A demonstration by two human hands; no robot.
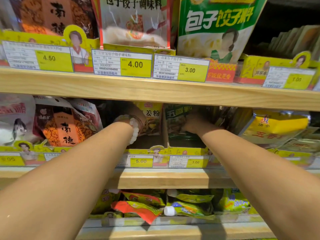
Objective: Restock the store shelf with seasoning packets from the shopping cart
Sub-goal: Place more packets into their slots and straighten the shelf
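- Two bare hands reach into the middle wooden shelf (155,179).
- Left hand (136,111), white bead bracelet (134,130) at wrist: grip hidden, cannot tell.
- Right hand (192,124) rests against green seasoning packets (176,116); grip unclear.

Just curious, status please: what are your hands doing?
Both hands deep in middle shelf. Right hand on green packets. Left hand mostly hidden, grip unclear. Nothing blocking.

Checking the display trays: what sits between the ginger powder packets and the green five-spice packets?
A cardboard divider wall separates the ginger powder packets from the green five-spice packets, head view.
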